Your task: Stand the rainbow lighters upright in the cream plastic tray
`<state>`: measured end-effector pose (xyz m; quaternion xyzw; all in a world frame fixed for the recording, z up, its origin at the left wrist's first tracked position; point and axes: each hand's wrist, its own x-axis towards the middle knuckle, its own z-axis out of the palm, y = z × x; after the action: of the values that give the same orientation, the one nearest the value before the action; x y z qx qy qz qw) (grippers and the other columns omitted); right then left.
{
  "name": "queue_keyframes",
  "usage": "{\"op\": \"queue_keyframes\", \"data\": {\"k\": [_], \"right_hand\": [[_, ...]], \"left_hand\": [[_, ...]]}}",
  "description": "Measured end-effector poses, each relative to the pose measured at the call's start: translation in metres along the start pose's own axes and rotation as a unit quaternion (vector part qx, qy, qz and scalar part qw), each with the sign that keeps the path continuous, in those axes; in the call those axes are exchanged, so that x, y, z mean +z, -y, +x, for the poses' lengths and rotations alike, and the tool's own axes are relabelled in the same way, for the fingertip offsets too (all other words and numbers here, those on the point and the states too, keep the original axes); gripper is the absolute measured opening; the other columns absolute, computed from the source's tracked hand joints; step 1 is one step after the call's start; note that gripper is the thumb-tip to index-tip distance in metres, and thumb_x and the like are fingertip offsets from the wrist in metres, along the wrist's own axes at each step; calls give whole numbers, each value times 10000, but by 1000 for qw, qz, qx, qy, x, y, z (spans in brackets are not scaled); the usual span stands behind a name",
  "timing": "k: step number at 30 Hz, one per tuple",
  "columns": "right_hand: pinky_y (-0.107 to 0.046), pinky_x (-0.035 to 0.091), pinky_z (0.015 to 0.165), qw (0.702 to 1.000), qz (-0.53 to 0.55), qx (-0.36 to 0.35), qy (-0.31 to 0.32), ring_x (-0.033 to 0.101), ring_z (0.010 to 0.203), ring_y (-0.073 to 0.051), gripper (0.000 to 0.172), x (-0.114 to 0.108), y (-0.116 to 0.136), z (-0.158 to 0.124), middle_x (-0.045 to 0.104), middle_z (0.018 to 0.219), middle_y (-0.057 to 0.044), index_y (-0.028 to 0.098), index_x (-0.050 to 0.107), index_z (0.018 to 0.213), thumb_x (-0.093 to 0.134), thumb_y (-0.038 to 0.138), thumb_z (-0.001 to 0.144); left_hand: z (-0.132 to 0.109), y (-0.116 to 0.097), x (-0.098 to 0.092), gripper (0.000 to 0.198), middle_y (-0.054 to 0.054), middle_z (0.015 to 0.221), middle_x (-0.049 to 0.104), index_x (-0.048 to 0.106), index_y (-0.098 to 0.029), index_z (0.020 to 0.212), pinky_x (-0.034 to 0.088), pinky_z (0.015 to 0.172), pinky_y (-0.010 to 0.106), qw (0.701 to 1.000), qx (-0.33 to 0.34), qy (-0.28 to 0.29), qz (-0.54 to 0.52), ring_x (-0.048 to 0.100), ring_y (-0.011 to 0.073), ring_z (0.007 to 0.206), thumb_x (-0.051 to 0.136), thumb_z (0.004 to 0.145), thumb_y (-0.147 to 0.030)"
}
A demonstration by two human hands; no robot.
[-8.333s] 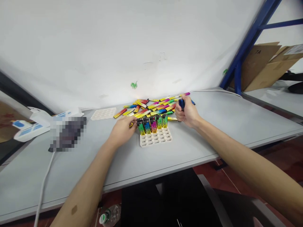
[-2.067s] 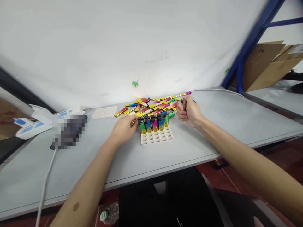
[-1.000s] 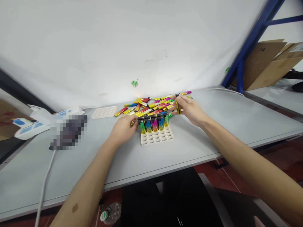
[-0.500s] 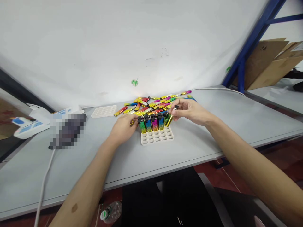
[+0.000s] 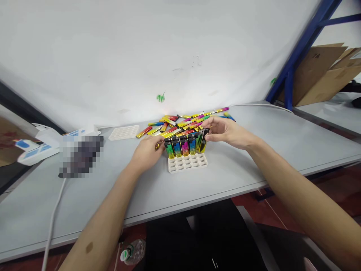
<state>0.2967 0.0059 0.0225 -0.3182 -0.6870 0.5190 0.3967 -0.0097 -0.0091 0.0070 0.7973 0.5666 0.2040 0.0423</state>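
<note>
A white slotted tray [image 5: 188, 164] lies on the grey table [image 5: 158, 188], with several rainbow-coloured lighters [image 5: 183, 144] standing upright in its far row. My right hand [image 5: 225, 131] pinches a yellow lighter [image 5: 203, 140] upright at the right end of that row. My left hand [image 5: 146, 152] rests curled against the tray's left end, touching the leftmost lighter; whether it holds anything is hidden. Behind the tray lies a loose pile of lighters [image 5: 186, 122].
A second white tray [image 5: 124, 133] lies at the back left. White power strips [image 5: 42, 145] and a blurred dark object [image 5: 81, 156] sit further left, with a white cable [image 5: 52, 222]. A blue rack post [image 5: 299, 56] and cardboard boxes [image 5: 324, 75] stand to the right.
My right hand picked a yellow lighter from the pile, carried it left and down, and now holds it upright at the row's right end. My left hand stayed put.
</note>
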Motion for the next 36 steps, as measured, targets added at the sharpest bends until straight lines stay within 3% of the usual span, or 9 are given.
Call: {"op": "queue_keyframes", "data": {"k": [8, 16, 22, 26, 32, 36], "right_hand": [[-352, 499, 785, 999, -48, -9, 19, 594, 794, -147, 327, 5, 4, -1, 601, 820, 14, 204, 624, 953, 849, 294, 734], [-296, 456, 662, 997, -69, -40, 19, 523, 708, -115, 314, 6, 1, 0, 555, 767, 28, 194, 662, 951, 862, 287, 728], [-299, 516, 666, 998, -47, -30, 1, 574, 776, -139, 293, 9, 5, -2, 619, 860, -15, 191, 657, 900, 861, 321, 736], [-269, 505, 582, 999, 20, -41, -10, 578, 721, -121, 317, 7, 5, -1, 686, 926, -48, 192, 586, 842, 851, 345, 759], [-262, 496, 529, 998, 50, -46, -1, 579, 587, -100, 390, 4, 2, 0, 665, 777, 15, 224, 571, 964, 860, 384, 756], [-320, 529, 536, 997, -6, -42, -60, 609, 537, -137, 455, 10, 3, 0, 618, 646, 31, 217, 579, 878, 904, 456, 668]], "left_hand": [[0, 0, 0, 241, 71, 910, 709, 689, -206, 987, 493, 788, 408, 1000, -5, 3, 5, 634, 285, 912, 499, 839, -196], [0, 0, 0, 217, 63, 919, 712, 670, -217, 953, 483, 785, 399, 1000, 3, 2, 4, 626, 281, 949, 489, 835, -198], [-1, 1, 1, 211, 68, 915, 704, 667, -216, 941, 479, 782, 402, 1000, -1, 4, 0, 621, 287, 952, 487, 830, -201], [-1, 1, 1, 224, 72, 925, 704, 677, -215, 953, 482, 794, 413, 1000, -3, 2, -1, 622, 287, 943, 487, 834, -211], [0, -1, -1, 259, 73, 916, 701, 686, -211, 999, 497, 792, 409, 1000, -9, 6, 1, 629, 279, 922, 487, 835, -219], [0, -1, -1, 224, 71, 927, 713, 674, -217, 959, 500, 781, 411, 1000, -1, 4, 4, 630, 284, 940, 486, 837, -219]]}}
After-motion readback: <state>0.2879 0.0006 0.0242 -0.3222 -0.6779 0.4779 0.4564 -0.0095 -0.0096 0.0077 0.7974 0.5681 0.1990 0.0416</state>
